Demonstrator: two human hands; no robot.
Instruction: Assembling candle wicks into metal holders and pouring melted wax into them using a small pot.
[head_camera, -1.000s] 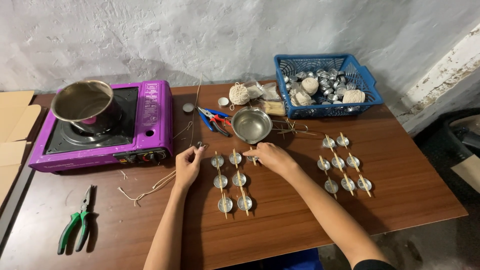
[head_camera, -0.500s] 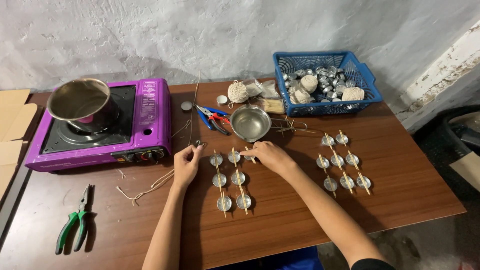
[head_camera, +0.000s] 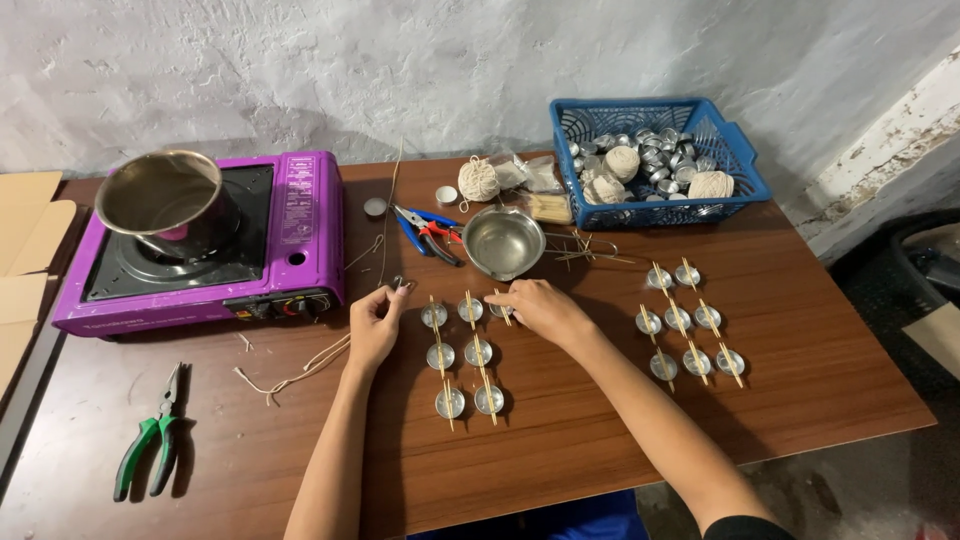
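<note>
Mid-table, the left hand (head_camera: 375, 325) pinches a small metal piece at its fingertips. The right hand (head_camera: 535, 308), fingers curled, grips a thin wooden stick (head_camera: 503, 308) lying front-to-back over a round shiny tealight cup (head_camera: 499, 309). Just behind stands a steel bowl (head_camera: 503, 241); a purple stove (head_camera: 200, 245) sits toward the left edge.

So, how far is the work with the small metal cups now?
Done: eight cups on the right lie in rows with sticks across them. In hand: the right hand sets a cup in the middle group; the left hand pinches a small piece. Left: many cups wait in the blue basket.
</note>
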